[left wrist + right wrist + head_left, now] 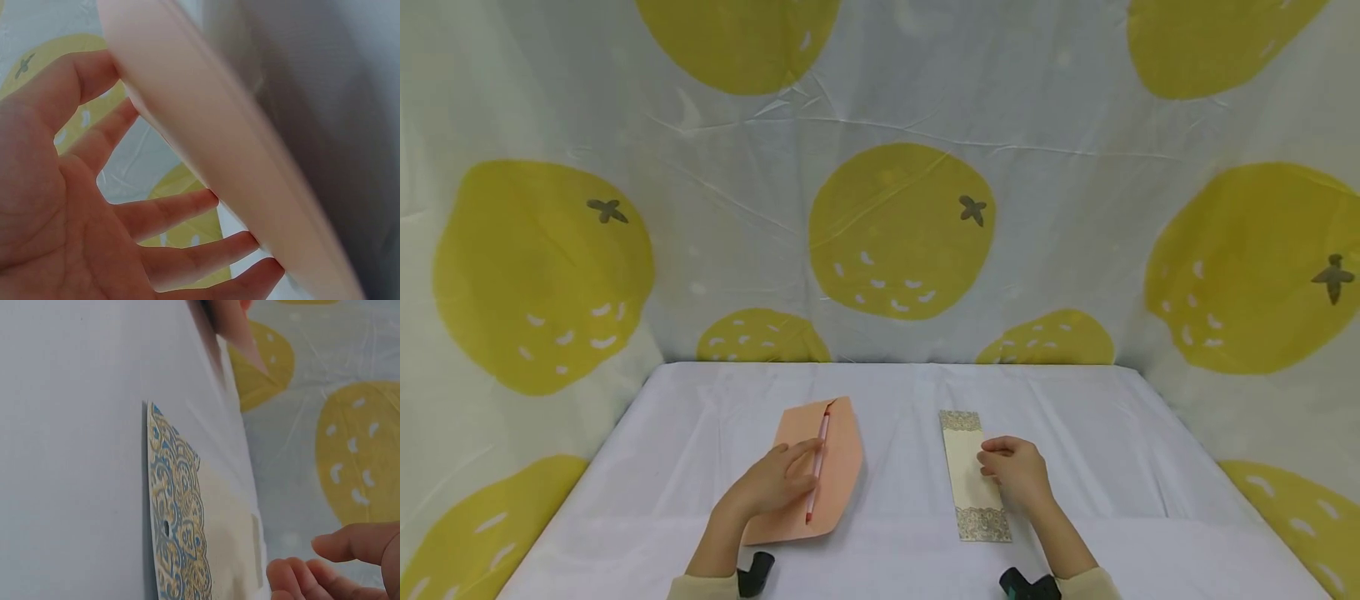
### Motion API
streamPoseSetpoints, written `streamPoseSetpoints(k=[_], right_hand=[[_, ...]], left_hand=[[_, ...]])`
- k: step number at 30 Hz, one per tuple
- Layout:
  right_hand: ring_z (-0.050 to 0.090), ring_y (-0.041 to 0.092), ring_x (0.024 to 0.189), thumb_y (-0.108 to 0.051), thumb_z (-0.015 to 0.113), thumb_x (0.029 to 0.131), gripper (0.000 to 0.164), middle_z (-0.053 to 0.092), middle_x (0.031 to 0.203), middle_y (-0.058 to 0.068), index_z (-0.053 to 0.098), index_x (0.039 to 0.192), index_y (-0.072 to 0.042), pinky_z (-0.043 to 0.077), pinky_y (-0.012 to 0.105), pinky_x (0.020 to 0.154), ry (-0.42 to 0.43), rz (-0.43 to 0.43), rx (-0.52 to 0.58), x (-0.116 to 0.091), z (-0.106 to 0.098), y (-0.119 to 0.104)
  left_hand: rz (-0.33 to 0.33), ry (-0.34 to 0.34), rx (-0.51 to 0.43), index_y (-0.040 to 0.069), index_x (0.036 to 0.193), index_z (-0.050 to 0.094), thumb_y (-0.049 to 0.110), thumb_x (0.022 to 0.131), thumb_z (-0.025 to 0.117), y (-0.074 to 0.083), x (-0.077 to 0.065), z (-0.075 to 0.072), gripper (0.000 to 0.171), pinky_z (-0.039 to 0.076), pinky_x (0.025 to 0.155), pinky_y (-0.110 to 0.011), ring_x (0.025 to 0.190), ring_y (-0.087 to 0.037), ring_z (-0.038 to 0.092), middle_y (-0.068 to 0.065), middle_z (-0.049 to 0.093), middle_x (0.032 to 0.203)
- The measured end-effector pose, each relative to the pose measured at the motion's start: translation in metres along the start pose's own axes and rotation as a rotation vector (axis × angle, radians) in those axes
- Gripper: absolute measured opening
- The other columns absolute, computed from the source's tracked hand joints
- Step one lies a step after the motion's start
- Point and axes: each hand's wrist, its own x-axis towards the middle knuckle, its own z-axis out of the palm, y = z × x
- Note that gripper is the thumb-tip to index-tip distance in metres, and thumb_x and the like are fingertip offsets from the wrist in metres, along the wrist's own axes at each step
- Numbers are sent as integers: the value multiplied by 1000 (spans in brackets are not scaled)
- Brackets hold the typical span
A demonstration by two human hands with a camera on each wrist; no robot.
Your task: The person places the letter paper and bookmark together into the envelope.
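Note:
On the left lies a peach envelope [842,475], with a slim white pen-like stick [824,426] with red ends lengthwise on it. My left hand [767,479] reaches over from the left, fingers spread, touching the envelope and stick. In the left wrist view the fingertips meet the peach paper [206,125]; the stick is out of sight there. To the right lies a cream bookmark-like card [967,471] with patterned bands at both ends. Next to its right edge hovers my right hand [1018,475], fingers loosely bent, thumb apart. The right wrist view shows the card's blue-and-gold band [178,512] and the hand [350,569] without a grip.
A white cloth [895,483] covers the table. Behind and at both sides hangs a curtain [1060,233] printed with yellow fruit. Black devices sit at both wrists, the left one [756,573] and the right one [1030,585].

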Motion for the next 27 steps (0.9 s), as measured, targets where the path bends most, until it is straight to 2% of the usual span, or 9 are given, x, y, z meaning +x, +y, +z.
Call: streamPoseSetpoints(k=[8,16,27], right_hand=[[65,16,64,-7,66,86,27,68,78,10,65,103,12,51,26,57,15,21,-29,12,-10,11],[63,12,59,-12,66,85,26,68,70,3,66,99,10,48,27,53,12,100,-64,26,-12,27],[52,12,54,-18,71,79,26,58,61,1,68,87,7,44,26,51,-1,105,-168,33,-7,30]], left_hand=[[-3,8,-9,18,139,55,24,87,69,-2,-1,-1,54,33,99,-66,133,-50,36,-27,50,137],[0,9,-11,19,139,55,26,87,69,-5,0,0,55,35,97,-66,129,-51,40,-31,46,138],[-9,-2,-16,18,140,54,26,88,69,-4,1,2,55,34,98,-66,130,-51,39,-31,45,139]])
